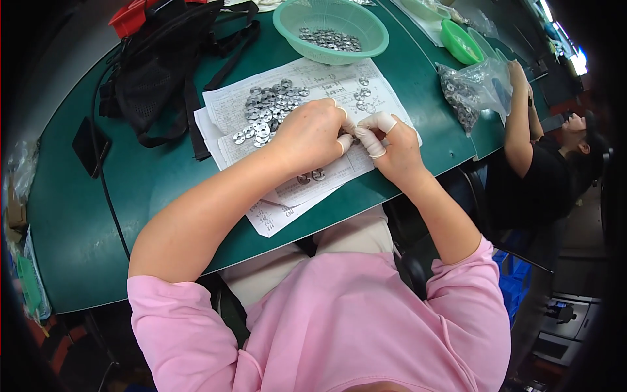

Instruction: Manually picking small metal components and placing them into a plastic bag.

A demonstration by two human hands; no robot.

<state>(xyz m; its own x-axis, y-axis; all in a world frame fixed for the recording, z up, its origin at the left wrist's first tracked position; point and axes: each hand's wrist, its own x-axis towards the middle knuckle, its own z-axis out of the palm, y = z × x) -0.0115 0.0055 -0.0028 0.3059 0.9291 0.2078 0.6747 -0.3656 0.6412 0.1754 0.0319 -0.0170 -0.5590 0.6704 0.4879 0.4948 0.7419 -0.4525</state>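
My left hand (313,132) and my right hand (394,145) meet fingertip to fingertip over printed paper sheets (307,189). Pale finger cots cover several fingers on both. The fingers are pinched together, and whatever lies between them is too small and hidden to make out. Left of my left hand is a heap of round silver metal discs (264,104) with holes. A few more discs (361,93) lie beyond my fingers on the right of the paper. Two discs (311,176) sit close to the paper's near edge, below my left wrist.
A green plastic colander (332,29) holding more discs stands at the far side of the green table (72,242). On the left lie a black mesh bag (153,78), a phone (91,147) and a cable. To the right are a clear bag of parts (467,98) and a co-worker (539,157).
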